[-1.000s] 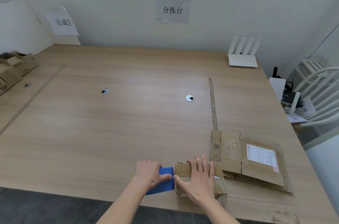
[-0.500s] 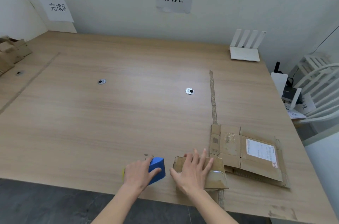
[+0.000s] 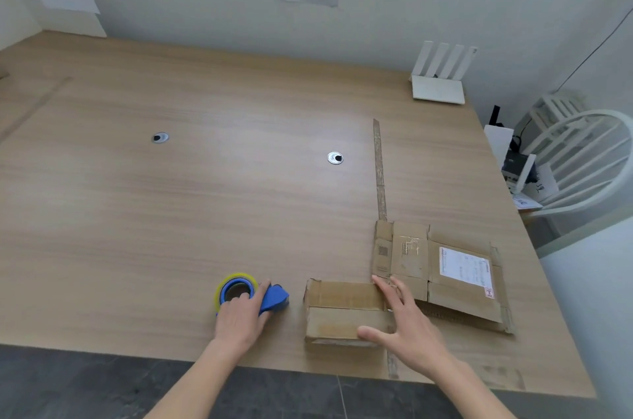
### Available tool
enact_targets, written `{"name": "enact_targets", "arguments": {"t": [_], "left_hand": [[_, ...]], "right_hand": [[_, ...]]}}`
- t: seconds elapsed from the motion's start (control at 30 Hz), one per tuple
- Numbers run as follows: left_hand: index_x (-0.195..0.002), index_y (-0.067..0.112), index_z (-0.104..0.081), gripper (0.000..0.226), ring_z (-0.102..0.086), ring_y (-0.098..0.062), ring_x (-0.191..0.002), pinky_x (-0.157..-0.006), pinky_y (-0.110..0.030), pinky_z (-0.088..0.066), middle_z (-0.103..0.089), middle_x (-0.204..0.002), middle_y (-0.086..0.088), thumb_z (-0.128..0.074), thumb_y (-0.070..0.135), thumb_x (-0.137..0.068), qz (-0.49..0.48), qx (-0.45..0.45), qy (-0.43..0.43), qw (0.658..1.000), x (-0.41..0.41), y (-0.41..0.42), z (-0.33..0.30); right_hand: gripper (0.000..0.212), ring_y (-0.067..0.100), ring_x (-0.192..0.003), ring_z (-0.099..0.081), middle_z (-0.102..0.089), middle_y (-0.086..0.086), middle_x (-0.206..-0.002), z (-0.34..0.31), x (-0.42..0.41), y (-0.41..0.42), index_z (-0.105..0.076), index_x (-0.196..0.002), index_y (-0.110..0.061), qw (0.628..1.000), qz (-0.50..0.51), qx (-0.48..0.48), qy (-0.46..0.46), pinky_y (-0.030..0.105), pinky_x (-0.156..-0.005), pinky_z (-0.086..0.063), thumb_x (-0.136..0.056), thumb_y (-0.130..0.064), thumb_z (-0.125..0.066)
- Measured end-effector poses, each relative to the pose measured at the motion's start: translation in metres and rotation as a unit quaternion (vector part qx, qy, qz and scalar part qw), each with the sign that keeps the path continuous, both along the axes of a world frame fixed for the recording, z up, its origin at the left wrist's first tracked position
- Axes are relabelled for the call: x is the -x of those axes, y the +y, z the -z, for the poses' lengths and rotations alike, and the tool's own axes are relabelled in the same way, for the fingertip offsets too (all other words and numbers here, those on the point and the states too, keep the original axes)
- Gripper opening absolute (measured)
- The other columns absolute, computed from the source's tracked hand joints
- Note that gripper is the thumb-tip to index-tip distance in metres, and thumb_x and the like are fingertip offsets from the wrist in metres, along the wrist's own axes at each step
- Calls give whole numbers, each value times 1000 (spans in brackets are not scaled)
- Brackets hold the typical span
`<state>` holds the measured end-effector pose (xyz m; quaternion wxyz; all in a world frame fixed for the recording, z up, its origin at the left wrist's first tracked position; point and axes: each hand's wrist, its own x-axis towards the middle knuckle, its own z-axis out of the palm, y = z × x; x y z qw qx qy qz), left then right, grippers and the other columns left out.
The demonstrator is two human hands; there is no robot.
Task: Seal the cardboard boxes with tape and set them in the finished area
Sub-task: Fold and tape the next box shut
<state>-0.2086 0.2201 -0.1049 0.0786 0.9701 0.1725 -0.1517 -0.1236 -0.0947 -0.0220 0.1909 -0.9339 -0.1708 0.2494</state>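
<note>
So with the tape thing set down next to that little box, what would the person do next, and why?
Probably take hold of the small cardboard box with the right hand, which is spread open at its right end, and carry it left toward the finished area. The box's flaps lie closed, and the left hand rests on the tape dispenser on the table, so taping looks done.

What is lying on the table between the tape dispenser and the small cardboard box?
Nothing: the head view shows only bare table between the tape dispenser under the left hand and the small cardboard box.
</note>
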Motion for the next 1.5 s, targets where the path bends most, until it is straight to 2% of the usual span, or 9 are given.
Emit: {"name": "enact_targets", "arguments": {"t": [0.13, 0.23, 0.33, 0.57, 0.67, 0.77, 1.0, 1.33, 1.5], "left_hand": [[-142, 23, -55, 66, -64, -23, -89, -72, -35, -49, -65, -103, -2, -38, 63, -92, -40, 40, -157, 986, -8, -12, -13], [-146, 43, -44, 58, -48, -3, -124, -96, -33, -48, -47, -136, 22, -40, 68, -94, -20, 234, -192, 953, -22, -30, -40], [-145, 56, -33, 63, -41, 8, -129, -103, -27, -44, -43, -141, 32, -57, 67, -88, 32, 341, -120, 932, -30, -40, -55], [-151, 46, -26, 82, -51, -6, -124, -93, -31, -49, -51, -141, 19, -52, 76, -79, -41, 247, -139, 958, -28, -59, -56], [-157, 39, -15, 93, -52, -16, -127, -92, -33, -47, -48, -145, 9, -54, 76, -81, -106, 221, -142, 959, -26, -73, -59], [-157, 43, -4, 98, -58, -14, -120, -91, -32, -50, -51, -142, 9, -60, 72, -82, -113, 268, -157, 944, -23, -82, -58], [-152, 54, -12, 81, -54, -1, -94, -88, -27, -51, -50, -115, 14, -60, 64, -88, -63, 320, -157, 932, -20, -74, -53], [-154, 47, -24, 68, -46, -1, -127, -98, -31, -47, -45, -138, 24, -49, 64, -93, -76, 289, -183, 937, -15, -56, -60], [-157, 33, -24, 76, -53, -13, -116, -86, -28, -49, -47, -139, 6, -53, 62, -93, -133, 136, -134, 973, 25, -24, -25]], "right_hand": [[117, 17, -131, -51, -25, -13, -160, -4, -9, 8, 4, -150, -63, 999, 23, -44, 15, 37, -100, -49, -61, -85, -68], [120, 15, -139, -44, -20, -18, -163, -9, -24, 17, 3, -152, -59, 997, 1, -73, 28, 39, -107, -45, -64, -73, -76], [108, 10, -151, -25, -3, -20, -167, -16, -45, 34, -1, -155, -54, 994, -29, -107, 8, 38, -115, -39, -79, -52, -78], [80, 16, -148, -33, -20, -8, -166, -12, -26, 50, -18, -160, -26, 979, 158, -95, -82, 38, -111, -40, -96, -54, -57], [79, 11, -132, -52, -36, -6, -158, 3, -6, 53, -20, -160, -31, 969, 193, -156, 18, 40, -112, -43, -94, -57, -57], [70, 2, -109, -65, -49, -18, -144, 14, -3, 60, -18, -154, -51, 958, 136, -237, 91, 37, -101, -53, -100, -32, -58], [50, -5, -111, -57, -49, -21, -144, 8, -7, 63, -41, -148, -46, 973, 69, -217, 35, 6, -94, -40, -104, -25, -53], [58, 2, -138, -39, -37, -20, -153, 10, 5, 70, -31, -155, -36, 977, 80, -196, -10, 29, -115, -36, -102, -42, -52], [56, -2, -146, -27, -28, -22, -159, 17, 13, 64, -27, -156, -39, 971, 95, -216, -21, 29, -119, -28, -104, -47, -46]]}}
